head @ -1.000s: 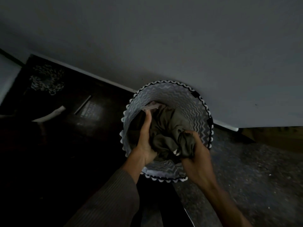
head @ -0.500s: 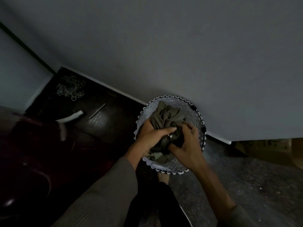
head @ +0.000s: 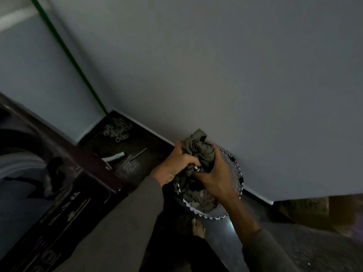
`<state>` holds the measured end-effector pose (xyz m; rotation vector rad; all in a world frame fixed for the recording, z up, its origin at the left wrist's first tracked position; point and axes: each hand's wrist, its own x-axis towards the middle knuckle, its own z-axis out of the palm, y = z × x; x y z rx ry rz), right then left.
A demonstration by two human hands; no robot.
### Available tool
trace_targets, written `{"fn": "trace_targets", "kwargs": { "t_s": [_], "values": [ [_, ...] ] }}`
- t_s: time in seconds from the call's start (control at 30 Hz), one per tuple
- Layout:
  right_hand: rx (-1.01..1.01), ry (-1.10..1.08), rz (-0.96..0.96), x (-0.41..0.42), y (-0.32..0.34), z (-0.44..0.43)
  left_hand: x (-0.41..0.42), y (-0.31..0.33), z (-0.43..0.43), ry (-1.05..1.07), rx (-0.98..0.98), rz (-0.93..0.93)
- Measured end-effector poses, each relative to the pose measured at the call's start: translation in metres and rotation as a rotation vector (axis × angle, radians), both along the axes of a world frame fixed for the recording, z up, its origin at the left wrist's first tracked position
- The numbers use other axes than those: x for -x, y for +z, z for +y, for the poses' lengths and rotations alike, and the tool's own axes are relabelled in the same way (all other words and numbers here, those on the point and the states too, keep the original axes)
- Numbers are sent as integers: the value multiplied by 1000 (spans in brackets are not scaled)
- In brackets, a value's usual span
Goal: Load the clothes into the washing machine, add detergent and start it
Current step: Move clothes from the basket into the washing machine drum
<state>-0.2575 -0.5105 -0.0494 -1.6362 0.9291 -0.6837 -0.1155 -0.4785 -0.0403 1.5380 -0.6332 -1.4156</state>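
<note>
Olive-drab cloth, one wad: the clothes [head: 198, 149], bunched and held just above the mouth of the laundry basket [head: 238, 174], loose folds trailing down into it. Further dark garments lie in the basket's bottom.

Left hand [head: 176, 166]: fingers curled round the wad's left side, gripping. Right hand [head: 218, 178]: fingers and thumb wrapped over its right side, gripping too. Both hands on one wad: judged a means of gathering the load into a single armful, so nothing trails or drops on the carry.

Laundry basket: round, pale zigzag fabric, scalloped dark-and-white rim. Stands on the floor [head: 294, 242] against the wall [head: 225, 65], just ahead of the person's bare foot [head: 198, 227].

Washing machine [head: 78, 156]: dark maroon top-loader, left of the basket and near it. Round opening appears uncovered, though the light is too dim to be sure. Judged the destination; the basket beside it makes the transfer a short swing leftward.

Sundries: mop [head: 117, 129], green handle leaning in the corner, stringy head on the floor; pale curved piece [head: 114, 157] and thin rod [head: 138, 154] lying between mop and basket; brown box [head: 306, 211] at right, partly hidden behind the wall.

Status: loading step, judged early, with garments remaining in the basket and everything after loading yet to do.
</note>
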Motion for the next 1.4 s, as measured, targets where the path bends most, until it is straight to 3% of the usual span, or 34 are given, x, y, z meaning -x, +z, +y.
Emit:
{"fn": "trace_targets", "kwargs": {
  "t_s": [0.17,0.3,0.47,0.57,0.8,0.97,1.1,1.27,1.4],
  "values": [
    [81,-12,-81,-20,55,13,-31,80,32,-13,73,39],
    [270,97,-88,-51,98,24,-55,143,70,63,-12,-99],
    [500,333,-156,-106,144,55,-92,175,130,214,17,78],
    [517,453,-206,-141,158,81,-109,188,160,342,32,96],
    [405,635,-272,-208,161,151,-156,188,241,608,88,-13],
    [497,778,-253,-248,152,193,-182,174,297,730,85,-51],
    [569,832,-13,-274,139,225,-198,155,341,834,112,-115],
    [277,1174,31,-302,131,251,-209,134,393,822,105,-210],
    [427,1268,118,-324,117,277,-211,116,423,869,70,-197]
  ]
}}
